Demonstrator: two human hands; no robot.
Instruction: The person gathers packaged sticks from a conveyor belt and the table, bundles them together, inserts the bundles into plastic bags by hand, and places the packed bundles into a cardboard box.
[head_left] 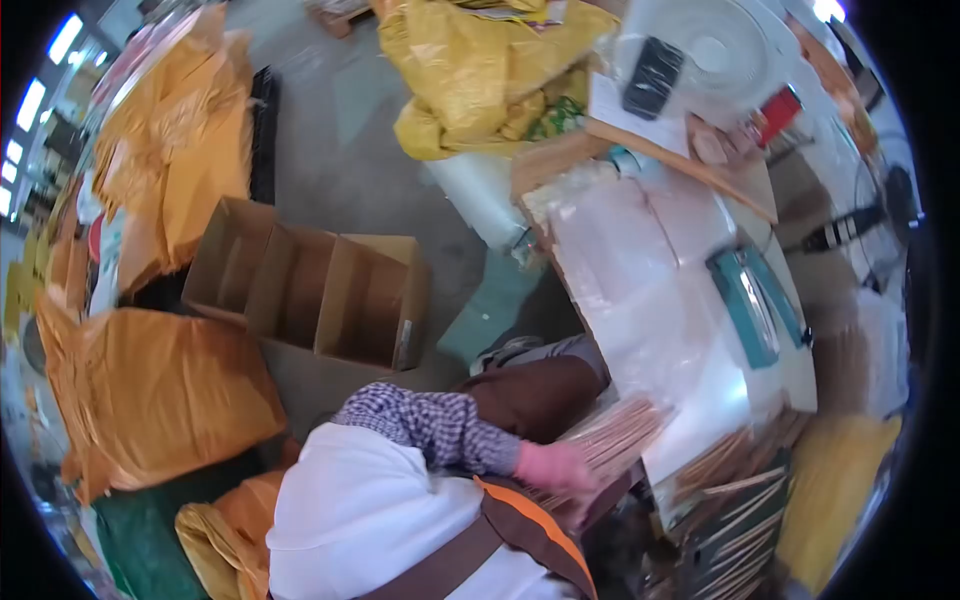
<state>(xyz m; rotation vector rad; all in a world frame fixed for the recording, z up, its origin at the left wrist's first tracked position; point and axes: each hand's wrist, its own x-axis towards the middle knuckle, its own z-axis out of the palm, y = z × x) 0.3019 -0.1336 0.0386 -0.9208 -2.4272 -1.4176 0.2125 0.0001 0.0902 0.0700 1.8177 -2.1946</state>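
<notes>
My left hand [556, 468], in a pink glove below a checkered sleeve, is closed around a bundle of thin wooden sticks [622, 438]. The bundle slants over my lap, its far end reaching the white worktable [690, 400]. Just under the left hand is a blurred pink patch [574, 514] that may be my right hand; its fingers cannot be made out. More thin sticks [735, 520] lie in a dark holder at the lower right. On the table, clear plastic bags [620, 250] are spread out near a teal bag sealer [748, 305].
An open cardboard box with compartments [330, 290] stands on the floor at left. Orange sacks [170, 390] lie beyond it. A yellow sack [480, 70] sits at the table's far end. A wooden strip [680, 168], a dark wrapped item [653, 78] and a red object [778, 115] lie on the table.
</notes>
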